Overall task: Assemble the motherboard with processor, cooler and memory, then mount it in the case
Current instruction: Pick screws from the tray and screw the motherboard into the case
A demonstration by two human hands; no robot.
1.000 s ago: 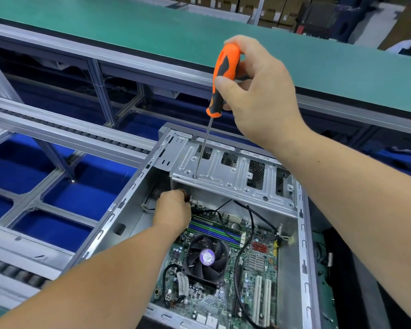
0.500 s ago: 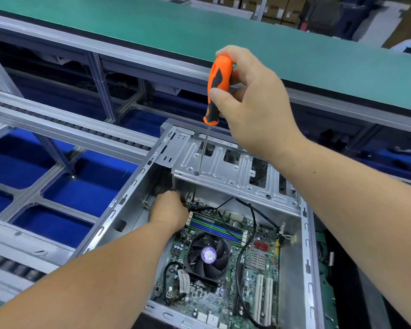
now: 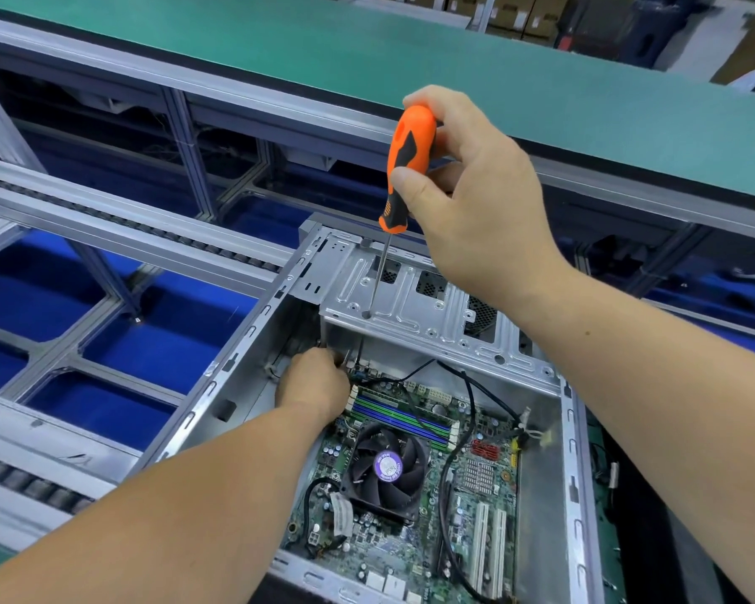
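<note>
So the case (image 3: 245,368) lies open on the line with the motherboard (image 3: 467,486) already down inside, cooler (image 3: 386,466) and memory (image 3: 404,418) fitted. Right hand (image 3: 480,198) has its grip clamped round the screwdriver (image 3: 404,167), shaft running near-vertical through a hole in the drive cage (image 3: 428,316) straight down toward the board's far left corner. Left hand (image 3: 314,383) sits right at that corner (fingers hidden, can't tell what they're doing).
</note>
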